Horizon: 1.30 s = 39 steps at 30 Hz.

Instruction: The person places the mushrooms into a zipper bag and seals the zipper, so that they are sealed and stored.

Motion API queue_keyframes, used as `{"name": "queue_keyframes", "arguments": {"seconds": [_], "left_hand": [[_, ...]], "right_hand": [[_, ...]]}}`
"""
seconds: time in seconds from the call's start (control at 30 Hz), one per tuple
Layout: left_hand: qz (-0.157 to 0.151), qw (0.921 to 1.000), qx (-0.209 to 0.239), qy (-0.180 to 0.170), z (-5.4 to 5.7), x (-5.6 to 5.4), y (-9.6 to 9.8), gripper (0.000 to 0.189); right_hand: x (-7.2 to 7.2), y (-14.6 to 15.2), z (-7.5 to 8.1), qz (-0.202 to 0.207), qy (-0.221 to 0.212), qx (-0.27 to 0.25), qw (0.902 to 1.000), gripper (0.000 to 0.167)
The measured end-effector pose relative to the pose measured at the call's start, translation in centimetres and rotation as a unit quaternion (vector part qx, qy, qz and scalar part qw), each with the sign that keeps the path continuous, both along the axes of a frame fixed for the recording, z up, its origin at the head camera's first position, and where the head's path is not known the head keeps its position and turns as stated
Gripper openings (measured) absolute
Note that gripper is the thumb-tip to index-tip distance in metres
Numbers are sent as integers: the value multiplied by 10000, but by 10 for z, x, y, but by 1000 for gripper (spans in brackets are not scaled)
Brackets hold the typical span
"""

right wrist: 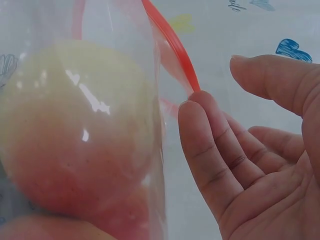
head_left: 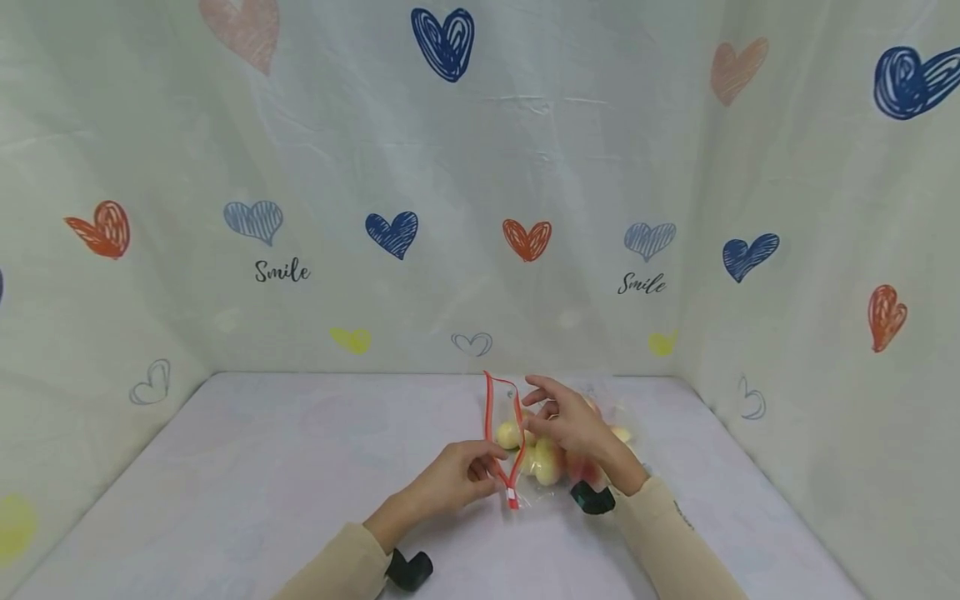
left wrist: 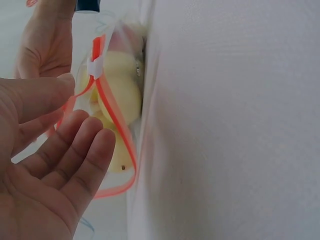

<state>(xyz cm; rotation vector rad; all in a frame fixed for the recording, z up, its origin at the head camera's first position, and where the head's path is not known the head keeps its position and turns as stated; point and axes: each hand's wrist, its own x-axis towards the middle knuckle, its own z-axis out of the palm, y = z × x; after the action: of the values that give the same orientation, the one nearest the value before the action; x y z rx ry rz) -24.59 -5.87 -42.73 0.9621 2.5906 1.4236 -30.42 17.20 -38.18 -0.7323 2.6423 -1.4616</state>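
A clear zip bag with a red zip edge and a white slider lies on the table, its mouth gaping toward the left. Inside are several round fruits, some pale yellow and some blushed yellow to red. My left hand is at the near side of the mouth, fingers loosely bent and thumb apart, fingertips right by the red edge. Over the bag, my right hand has its fingers extended. Its fingertips meet the red edge in the right wrist view, with the thumb standing away.
The white table stretches out to the left of the bag. Behind and beside it hangs a pale curtain printed with hearts and the word Smile. A dark wrist-worn piece sits under the right wrist, another under the left.
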Motion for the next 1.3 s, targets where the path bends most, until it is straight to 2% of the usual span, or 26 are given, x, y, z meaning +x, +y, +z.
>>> {"name": "queue_keyframes", "arguments": {"seconds": [0.43,0.7,0.87,1.13,1.3], "left_hand": [[-270,9995,-150,-84,-3,3,-1,34],[-512,9982,-221,-220,-5,3,2,34],[-501,9979,-279,-286,-6,4,3,33],[-555,9977,-227,-322,-6,5,4,30],[-571,9976,-241,-305,-7,4,4,27]], "right_hand": [[10,0,0,116,265,261,9992,62],[22,6,-5,361,745,318,9961,51],[29,9,-11,439,743,246,9960,47],[36,9,-14,627,605,82,9962,51],[39,10,-16,757,759,21,9942,49]]}}
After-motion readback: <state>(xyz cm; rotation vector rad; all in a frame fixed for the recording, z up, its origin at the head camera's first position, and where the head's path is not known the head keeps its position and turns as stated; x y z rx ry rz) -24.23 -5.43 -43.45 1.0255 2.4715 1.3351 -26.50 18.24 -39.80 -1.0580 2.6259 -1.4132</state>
